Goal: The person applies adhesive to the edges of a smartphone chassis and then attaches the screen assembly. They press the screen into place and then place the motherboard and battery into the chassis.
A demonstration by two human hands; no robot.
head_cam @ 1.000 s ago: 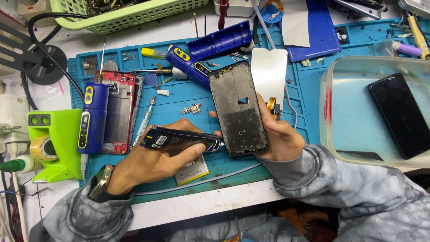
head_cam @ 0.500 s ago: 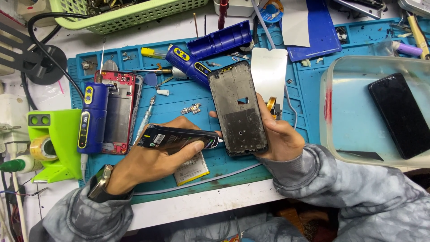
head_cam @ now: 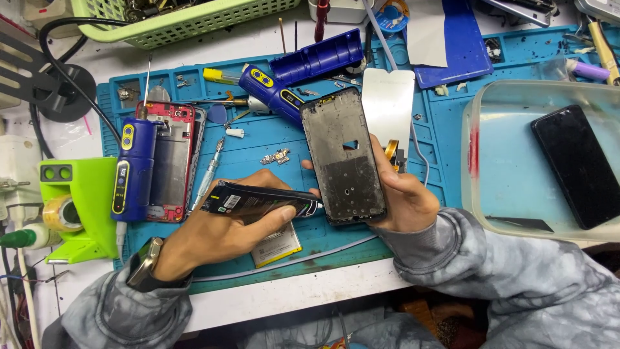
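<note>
My right hand [head_cam: 405,194] grips a bare black phone frame [head_cam: 342,155] from its right side, holding it tilted above the blue work mat [head_cam: 452,129]. My left hand [head_cam: 223,229] holds a black glue tube [head_cam: 258,200] lying sideways, with its white tip [head_cam: 318,206] touching the frame's lower left edge. Behind the frame lies a grey screen panel [head_cam: 389,106] with an orange flex cable [head_cam: 392,149]. A yellowish phone battery [head_cam: 276,244] rests on the mat under my left hand.
A red opened phone [head_cam: 169,158] with a blue power tool [head_cam: 131,169] lies at the left, beside a green stand [head_cam: 77,207]. Another blue tool [head_cam: 271,94] and case [head_cam: 316,57] lie behind. A clear tub [head_cam: 516,155] at the right holds a black phone [head_cam: 578,165]. A green basket [head_cam: 187,16] sits at the back.
The tube's tip has crept slightly along the frame's lower left edge. Both hands otherwise stay in place.
</note>
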